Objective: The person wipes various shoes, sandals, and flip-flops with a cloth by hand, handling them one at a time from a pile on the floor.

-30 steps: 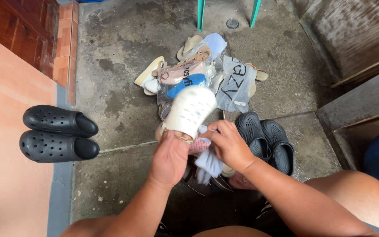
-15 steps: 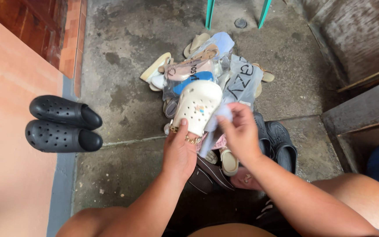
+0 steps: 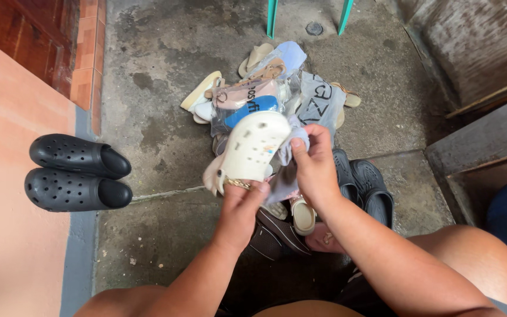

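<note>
While the white clog (image 3: 252,148) is held up over the shoe pile (image 3: 265,94), its long axis runs from the heel, low and near the person, up and away to the toe, which tilts slightly right. The left hand (image 3: 239,211) grips it from below at the heel end, fingers curled around the strap and its gold chain. The right hand (image 3: 313,173) sits just right of the clog, fingers pinching a pale cloth (image 3: 293,144) that presses against the clog's right side near the toe; the cloth's tail hangs down between the hands. Below lie more sandals and a black pair (image 3: 362,185) to the right. Another black clog pair (image 3: 77,173) stands well apart on the left, with bare concrete floor (image 3: 154,70) between.
</note>
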